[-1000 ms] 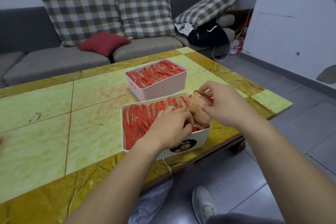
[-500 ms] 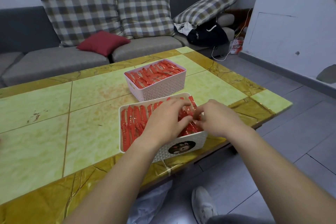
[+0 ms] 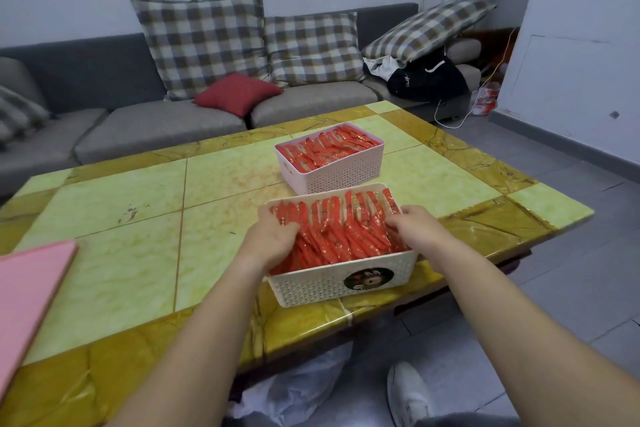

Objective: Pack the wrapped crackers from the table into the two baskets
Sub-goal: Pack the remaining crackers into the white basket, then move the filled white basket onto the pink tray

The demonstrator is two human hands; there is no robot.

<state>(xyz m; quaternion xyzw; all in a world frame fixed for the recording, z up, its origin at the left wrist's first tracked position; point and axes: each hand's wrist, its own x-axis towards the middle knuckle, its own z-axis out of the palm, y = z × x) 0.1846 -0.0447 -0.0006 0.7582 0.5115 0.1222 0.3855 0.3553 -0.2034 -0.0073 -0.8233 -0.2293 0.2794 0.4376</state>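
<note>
The white basket (image 3: 311, 288) stands at the near edge of the worktop (image 3: 121, 218), a round dark sticker (image 3: 370, 279) on its near wall, and it is packed full of red wrapped crackers (image 3: 346, 236) standing on edge in rows. Both hands are inside it. The left hand (image 3: 273, 239) is at the basket's left end with its fingers bent down and the tips sunk among the packets, so whether it pinches one cannot be told. The right hand (image 3: 414, 229) is at the basket's right end, its fingers laid loosely across the packet tops and pressing on them, clasping none. Just behind the white basket, and almost touching its far rim, stands a pink basket (image 3: 343, 170), likewise filled with red packets (image 3: 325, 149). Well to the left of the white basket, a flat pink sheet (image 3: 31, 288) lies over the worktop's edge. Far behind the white basket runs a grey sofa (image 3: 156, 121) carrying checked pillows (image 3: 204, 42), a red cushion (image 3: 237, 94) and, further to the right, a black bag (image 3: 429, 80). Below the white basket, on the tiled floor, a crumpled clear plastic bag (image 3: 294, 388) lies under the worktop's edge, and a white shoe (image 3: 408, 395) shows to the right of it.
</note>
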